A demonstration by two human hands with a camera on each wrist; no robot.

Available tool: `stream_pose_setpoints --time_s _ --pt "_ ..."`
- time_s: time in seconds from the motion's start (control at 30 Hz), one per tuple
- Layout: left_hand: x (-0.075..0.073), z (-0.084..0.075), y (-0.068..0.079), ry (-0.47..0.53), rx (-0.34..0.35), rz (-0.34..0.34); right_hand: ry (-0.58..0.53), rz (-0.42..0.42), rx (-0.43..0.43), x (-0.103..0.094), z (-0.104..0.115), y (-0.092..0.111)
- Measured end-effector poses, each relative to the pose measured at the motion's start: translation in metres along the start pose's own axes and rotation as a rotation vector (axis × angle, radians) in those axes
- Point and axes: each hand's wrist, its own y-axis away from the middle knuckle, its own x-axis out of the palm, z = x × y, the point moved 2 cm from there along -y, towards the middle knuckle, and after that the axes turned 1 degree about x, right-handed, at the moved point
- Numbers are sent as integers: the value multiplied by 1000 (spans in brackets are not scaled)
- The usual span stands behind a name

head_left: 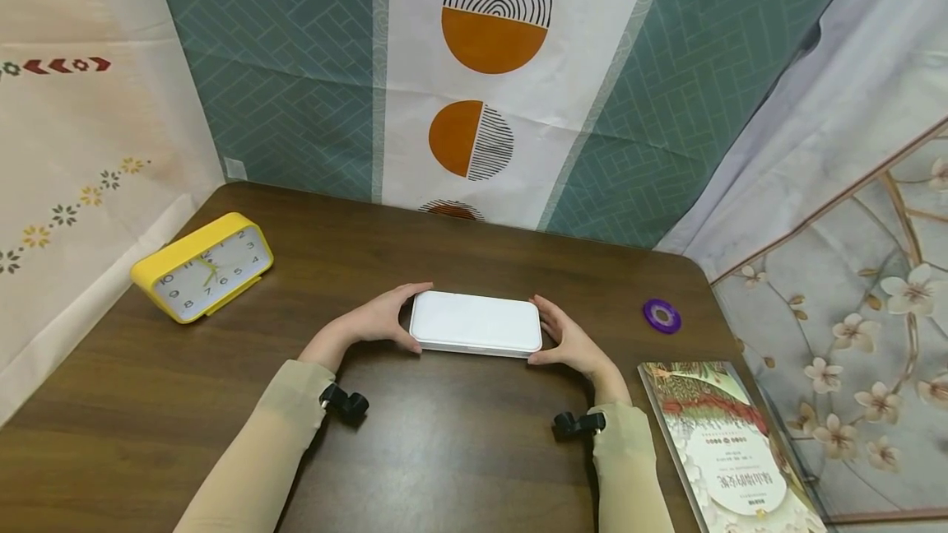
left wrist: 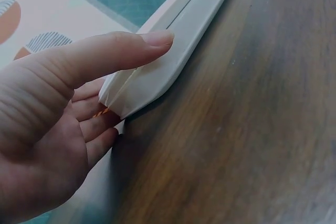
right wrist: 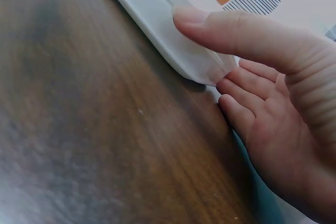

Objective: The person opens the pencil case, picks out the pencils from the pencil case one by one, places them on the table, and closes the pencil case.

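A white, flat rectangular case (head_left: 476, 321) with rounded corners is at the middle of the table, between both hands. My left hand (head_left: 381, 319) holds its left end, the thumb on the near side and the other fingers round the back. At the right end my right hand (head_left: 566, 340) grips it in the same way, mirrored. In the left wrist view, a thin seam runs along the near side of the case (left wrist: 173, 51). The right wrist view shows fingers at the corner of the case (right wrist: 173, 51). Whether its underside touches the table cannot be told.
On the brown wooden table (head_left: 444, 451), a yellow clock (head_left: 207, 270) stands at the left. A purple ring-shaped object (head_left: 662, 316) lies at the right, with a book (head_left: 729, 442) nearer. Patterned cloths (head_left: 296, 64) hang behind and at both sides.
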Motion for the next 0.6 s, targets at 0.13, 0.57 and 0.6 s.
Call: stream_pose_setpoints --time_s 0.13,0.57,0.6 --pt "1 1 -1 -14 -4 -6 21 -17 15 1 -1 0" --pt "0 1 -2 -60 20 -19 48 -54 -27 4 -6 0" --pt "0 1 -2 -59 20 -21 48 -56 -29 4 -6 0"
